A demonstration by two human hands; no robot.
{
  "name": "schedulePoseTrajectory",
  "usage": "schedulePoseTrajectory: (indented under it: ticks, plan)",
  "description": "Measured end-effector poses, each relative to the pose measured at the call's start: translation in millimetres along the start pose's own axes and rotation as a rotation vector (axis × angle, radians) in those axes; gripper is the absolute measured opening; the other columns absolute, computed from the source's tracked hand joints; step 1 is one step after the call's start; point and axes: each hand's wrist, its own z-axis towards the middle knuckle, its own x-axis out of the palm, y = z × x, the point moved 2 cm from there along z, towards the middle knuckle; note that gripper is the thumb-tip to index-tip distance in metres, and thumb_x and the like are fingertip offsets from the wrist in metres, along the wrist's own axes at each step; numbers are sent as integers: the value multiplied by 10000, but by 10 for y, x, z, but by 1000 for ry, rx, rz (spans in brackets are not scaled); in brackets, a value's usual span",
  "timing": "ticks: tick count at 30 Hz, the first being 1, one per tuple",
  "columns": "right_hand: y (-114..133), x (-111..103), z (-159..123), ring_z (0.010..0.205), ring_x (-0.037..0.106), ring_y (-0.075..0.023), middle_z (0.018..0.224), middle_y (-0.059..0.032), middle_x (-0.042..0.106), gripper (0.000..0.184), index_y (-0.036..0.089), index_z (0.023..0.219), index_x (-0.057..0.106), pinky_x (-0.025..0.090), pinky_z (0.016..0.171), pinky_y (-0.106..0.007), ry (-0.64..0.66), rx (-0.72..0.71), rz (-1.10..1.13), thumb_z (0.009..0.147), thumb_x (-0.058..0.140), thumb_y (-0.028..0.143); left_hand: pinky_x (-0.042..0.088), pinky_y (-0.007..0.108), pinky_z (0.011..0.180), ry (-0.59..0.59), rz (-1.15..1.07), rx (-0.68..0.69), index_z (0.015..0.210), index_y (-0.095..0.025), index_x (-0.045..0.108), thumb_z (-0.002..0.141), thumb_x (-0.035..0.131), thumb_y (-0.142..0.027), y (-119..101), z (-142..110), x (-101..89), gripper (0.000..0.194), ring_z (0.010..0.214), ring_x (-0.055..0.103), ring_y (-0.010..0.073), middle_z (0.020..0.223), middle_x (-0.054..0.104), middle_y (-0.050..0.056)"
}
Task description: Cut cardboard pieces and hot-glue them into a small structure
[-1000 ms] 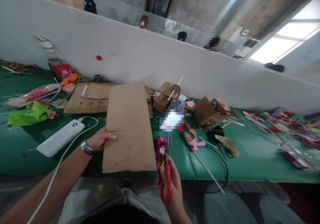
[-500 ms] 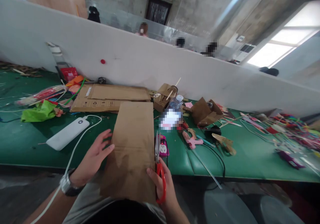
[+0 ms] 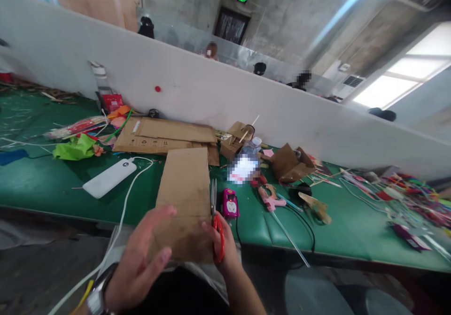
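Cardboard (image 3: 185, 179) (brown) and red-handled scissors (image 3: 213, 210) in right grip (image 3: 227, 251)

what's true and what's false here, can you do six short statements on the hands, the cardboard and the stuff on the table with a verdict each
1. The right hand holds scissors at the right edge of the cardboard piece. True.
2. The cardboard piece is green. False: it is brown.
3. The left hand has a watch at its wrist. True.
4. The left hand is clenched in a fist. False: it is open.
5. A magenta socket block lies between the cardboard piece and the pink glue gun. True.
6. The pink glue gun is left of the cardboard piece. False: it is to its right.
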Motion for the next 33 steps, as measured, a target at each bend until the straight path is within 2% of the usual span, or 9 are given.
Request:
schedulePoseTrajectory:
  ticks: [3, 5, 8, 11, 15, 19, 27, 30, 33]
  plan:
    - [4, -20, -13, 812, 743, -283, 877, -47, 774, 467, 252, 1081, 741, 592, 743, -385, 53, 4, -3, 690, 926, 427, 394, 557, 1219, -194, -172, -136, 1498, -258, 485, 1002, 596, -436, 351, 150, -65, 539, 1438, 509, 361, 1520, 554, 157]
    - [12, -32, -37, 825, 742, -272, 894, -45, 776, 445, 240, 1079, 742, 585, 769, -378, 88, 9, -4, 709, 925, 408, 385, 566, 1209, -260, -81, -187, 1442, -243, 497, 997, 608, -461, 523, 143, -94, 508, 1420, 510, 354, 1498, 549, 162]
    - [23, -51, -82, 866, 741, -274, 927, -46, 779, 471, 225, 1101, 741, 578, 798, -374, 111, 4, 5, 707, 934, 397, 392, 605, 1169, -183, 152, -191, 1411, -248, 515, 976, 644, -459, 651, -12, -109, 501, 1387, 518, 368, 1495, 544, 161]
    - [22, -97, -129, 878, 749, -281, 971, -48, 787, 504, 245, 1132, 741, 580, 799, -377, 77, 14, 20, 706, 931, 436, 402, 613, 1170, -139, 179, -241, 1470, -276, 499, 935, 697, -471, 664, -231, -115, 603, 1413, 505, 388, 1551, 515, 151]
    - [-6, -179, -186, 882, 754, -280, 1005, -45, 795, 492, 255, 1137, 749, 579, 807, -372, 101, 41, 2, 723, 921, 457, 471, 544, 1169, -140, -183, -525, 1507, -282, 489, 866, 772, -530, 611, -365, -89, 743, 1425, 541, 381, 1560, 556, 143]
    - [-111, -225, -198, 843, 743, -252, 947, -35, 789, 525, 239, 1137, 752, 575, 800, -352, 153, 96, -36, 706, 940, 473, 532, 522, 1121, -134, -532, -846, 1528, -301, 493, 788, 858, -499, 543, -277, -44, 848, 1352, 624, 382, 1495, 643, 115]
    - [-219, -314, -213, 783, 679, -202, 886, -29, 732, 580, 228, 1167, 739, 539, 703, -302, 39, 85, -65, 742, 893, 591, 596, 453, 1004, -157, -576, -926, 1556, -289, 481, 759, 869, -266, 375, 28, -71, 886, 1223, 713, 354, 1463, 671, 118]
    - [-183, -361, -272, 625, 570, -131, 808, 19, 665, 567, 252, 1179, 706, 451, 565, -237, 44, 52, -40, 738, 907, 547, 572, 446, 1045, -154, -565, -901, 1548, -277, 490, 735, 886, -258, 348, 99, -100, 905, 1261, 689, 356, 1465, 670, 111]
    - [-143, -375, -313, 626, 561, -117, 852, 24, 661, 578, 271, 1174, 681, 448, 565, -222, 104, 5, -45, 696, 952, 452, 556, 437, 1068, -117, -568, -851, 1543, -266, 502, 716, 905, -276, 351, 155, -111, 920, 1295, 665, 364, 1447, 682, 111]
